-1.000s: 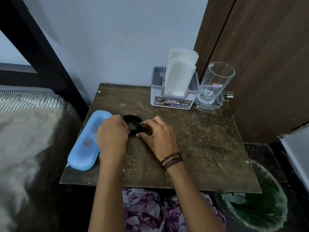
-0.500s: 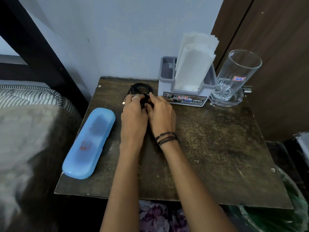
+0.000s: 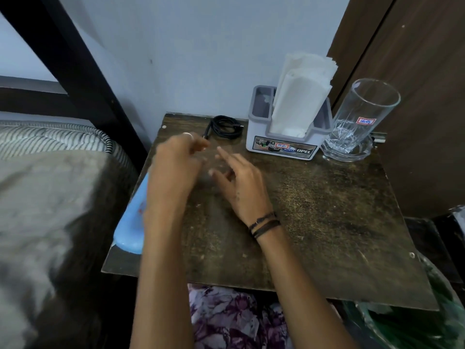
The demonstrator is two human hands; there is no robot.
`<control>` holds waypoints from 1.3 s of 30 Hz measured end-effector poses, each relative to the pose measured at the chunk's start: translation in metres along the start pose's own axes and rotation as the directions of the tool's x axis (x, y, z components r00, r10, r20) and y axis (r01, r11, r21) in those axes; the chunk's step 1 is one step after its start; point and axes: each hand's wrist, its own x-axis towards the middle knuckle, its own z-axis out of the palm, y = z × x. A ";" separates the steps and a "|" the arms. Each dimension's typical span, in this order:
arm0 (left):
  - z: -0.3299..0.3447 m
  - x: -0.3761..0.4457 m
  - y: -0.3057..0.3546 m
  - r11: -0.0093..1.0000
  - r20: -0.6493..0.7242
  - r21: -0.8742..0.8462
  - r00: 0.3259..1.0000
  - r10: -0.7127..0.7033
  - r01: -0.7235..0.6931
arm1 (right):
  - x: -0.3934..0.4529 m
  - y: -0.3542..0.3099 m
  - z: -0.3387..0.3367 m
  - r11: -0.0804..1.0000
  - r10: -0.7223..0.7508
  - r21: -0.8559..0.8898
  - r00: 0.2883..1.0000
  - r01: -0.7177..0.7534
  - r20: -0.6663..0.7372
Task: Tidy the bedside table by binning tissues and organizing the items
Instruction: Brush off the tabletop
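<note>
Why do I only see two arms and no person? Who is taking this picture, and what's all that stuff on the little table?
The camera sits on the person's head and looks down, so you see what they see: just their own arms. The left hand and the right hand hover over the bedside table. Both are open and hold nothing. They look a bit blurry.

At the back of the table, near the wall, lies a coiled black cable. Next to it stands a tissue holder with white tissues sticking up, then an empty drinking glass. A blue case lies along the left edge, partly hidden by the left arm. Down at the bottom right you can see a bin with a green bag. The bed is on the left.
</note>
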 end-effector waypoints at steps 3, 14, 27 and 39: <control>-0.047 -0.013 -0.014 0.972 -0.012 0.205 0.994 -0.111 0.111 | -0.018 -0.028 0.006 0.988 -0.002 0.154 0.983 -0.027 0.184; -0.057 -0.023 -0.048 0.938 0.066 0.124 0.941 -0.332 0.322 | -0.039 -0.059 0.039 0.964 -0.025 -0.234 0.920 0.125 0.390; -0.010 -0.006 -0.057 0.950 -0.080 -0.295 0.988 -0.134 0.105 | 0.013 -0.024 0.030 0.987 0.044 -0.164 0.964 -0.001 0.263; 0.008 0.023 -0.065 0.944 -0.126 -0.326 0.988 -0.094 0.048 | 0.046 -0.007 0.043 0.998 0.032 -0.058 0.990 -0.025 0.135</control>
